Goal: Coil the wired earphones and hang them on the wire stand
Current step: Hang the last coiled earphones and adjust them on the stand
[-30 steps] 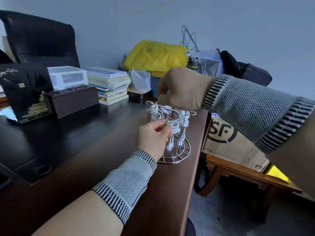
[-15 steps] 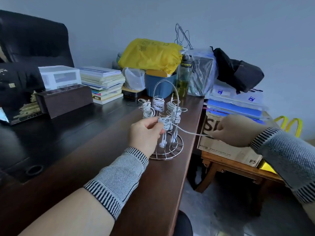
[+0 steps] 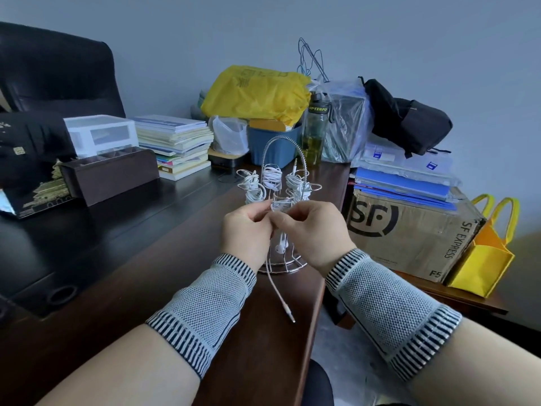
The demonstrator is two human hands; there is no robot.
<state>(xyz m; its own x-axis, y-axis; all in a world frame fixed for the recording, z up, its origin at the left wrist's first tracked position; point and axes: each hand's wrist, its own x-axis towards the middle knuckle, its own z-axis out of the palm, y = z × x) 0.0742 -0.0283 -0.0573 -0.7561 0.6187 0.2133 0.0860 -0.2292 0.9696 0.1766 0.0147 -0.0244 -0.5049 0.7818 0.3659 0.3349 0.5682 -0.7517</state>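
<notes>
**Risk note: loose tail, light stand**

Both hands, left (image 3: 248, 230) & right (image 3: 310, 230), pinch a small white coiled earphone bundle (image 3: 280, 206) at the front hook of the silver wire stand (image 3: 285, 171), near the dark brown wooden bench (image 3: 175, 273) edge. Fingers pressed onto coil. Uncoiled cable tail w/ plug (image 3: 278, 291) hangs free: likely to unwind the coil if released. Stand looks light; a tug could tip it or snag neighbouring white coils (image 3: 270, 177).
</notes>
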